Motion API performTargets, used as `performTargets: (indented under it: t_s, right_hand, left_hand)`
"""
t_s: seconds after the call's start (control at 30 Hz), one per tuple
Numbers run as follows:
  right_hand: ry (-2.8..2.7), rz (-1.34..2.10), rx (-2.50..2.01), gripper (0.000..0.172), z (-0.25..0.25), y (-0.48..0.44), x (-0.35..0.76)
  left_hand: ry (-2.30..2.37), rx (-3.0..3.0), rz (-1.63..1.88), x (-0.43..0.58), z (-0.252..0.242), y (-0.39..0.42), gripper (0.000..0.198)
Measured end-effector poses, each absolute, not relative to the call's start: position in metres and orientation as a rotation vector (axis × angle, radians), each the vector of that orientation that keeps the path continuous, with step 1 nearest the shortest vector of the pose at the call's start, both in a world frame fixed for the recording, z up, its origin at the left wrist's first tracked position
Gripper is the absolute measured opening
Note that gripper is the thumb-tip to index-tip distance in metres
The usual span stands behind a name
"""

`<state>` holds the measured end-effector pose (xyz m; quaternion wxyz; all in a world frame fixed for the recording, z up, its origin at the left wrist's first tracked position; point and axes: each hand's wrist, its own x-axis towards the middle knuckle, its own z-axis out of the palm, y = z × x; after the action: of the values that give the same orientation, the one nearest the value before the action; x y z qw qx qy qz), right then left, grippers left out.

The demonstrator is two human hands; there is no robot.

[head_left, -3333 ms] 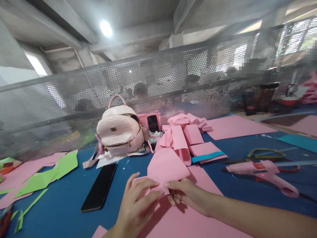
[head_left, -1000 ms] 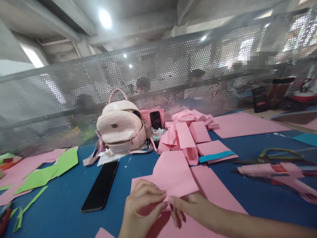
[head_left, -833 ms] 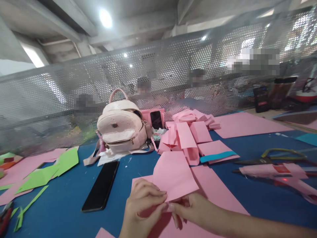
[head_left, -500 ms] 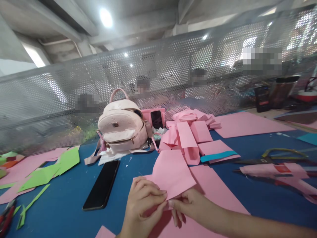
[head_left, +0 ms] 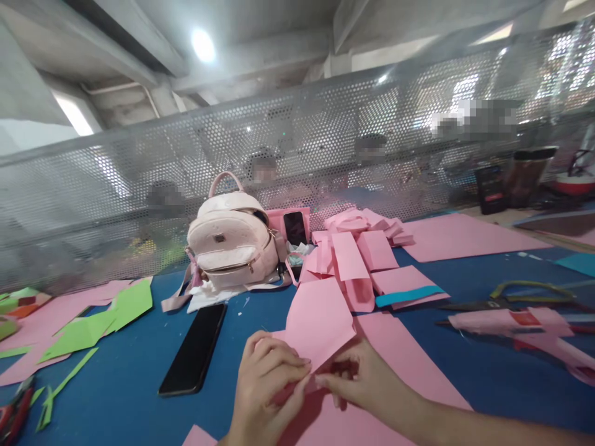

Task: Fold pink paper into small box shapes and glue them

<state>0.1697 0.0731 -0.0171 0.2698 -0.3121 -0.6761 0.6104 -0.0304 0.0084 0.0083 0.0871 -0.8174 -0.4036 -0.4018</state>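
Note:
My left hand (head_left: 267, 384) and my right hand (head_left: 365, 381) both pinch the near edge of a folded pink paper piece (head_left: 318, 322) that stands tilted up from the table. Their fingertips meet at its lower corner. Under them lies a large flat pink sheet (head_left: 400, 365) on the blue table (head_left: 130, 371). A black phone (head_left: 195, 348) lies just left of my left hand.
A pale pink backpack (head_left: 231, 244) and a heap of folded pink papers (head_left: 356, 251) sit beyond. A pink glue gun (head_left: 515, 328) and scissors (head_left: 520, 294) lie at right, green paper scraps (head_left: 100, 319) at left. A perforated metal screen (head_left: 297, 148) backs the table, with people behind.
My right hand has curled its fingers round the paper's lower corner and shifted slightly left. The paper's free edge has folded in a little. The view has drifted slightly.

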Motion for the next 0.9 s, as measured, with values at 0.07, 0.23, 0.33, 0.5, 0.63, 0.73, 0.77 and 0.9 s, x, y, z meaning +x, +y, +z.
performTargets:
  t_s: [0.07, 0.23, 0.33, 0.5, 0.63, 0.73, 0.77, 0.9]
  right_hand:
    - [-1.862, 1.547, -0.893, 0.027, -0.014, 0.073, 0.172]
    - [-2.012, 1.108, -0.676, 0.022, -0.001, 0.066, 0.181]
    - [-2.131, 0.668, -0.436, 0.018, 0.017, 0.062, 0.186]
    - [-2.34, 0.028, -0.35, 0.013, 0.052, 0.062, 0.191]
    - [-2.33, -0.053, -0.363, 0.013, 0.066, 0.063, 0.192]
    - [-2.369, 0.11, -0.383, 0.011, 0.07, 0.061, 0.193]
    - [-2.375, 0.158, -0.379, 0.009, 0.071, 0.06, 0.194]
    - [-2.354, 0.248, -0.328, 0.011, 0.073, 0.059, 0.195]
  left_hand:
    - [-1.207, -2.434, -1.209, -0.03, 0.01, 0.008, 0.018]
    - [-1.239, -2.402, -1.201, -0.03, 0.012, 0.006, 0.016]
    - [-1.225, -2.392, -1.201, -0.03, 0.015, 0.003, 0.015]
    - [-1.205, -2.38, -1.23, -0.025, 0.028, -0.001, 0.015]
    - [-1.148, -2.332, -1.232, -0.015, 0.043, -0.006, 0.015]
    - [-1.171, -2.276, -1.329, -0.007, 0.054, -0.011, 0.015]
    - [-1.179, -2.268, -1.36, -0.005, 0.056, -0.013, 0.015]
    - [-1.198, -2.311, -1.344, -0.004, 0.061, -0.016, 0.016]
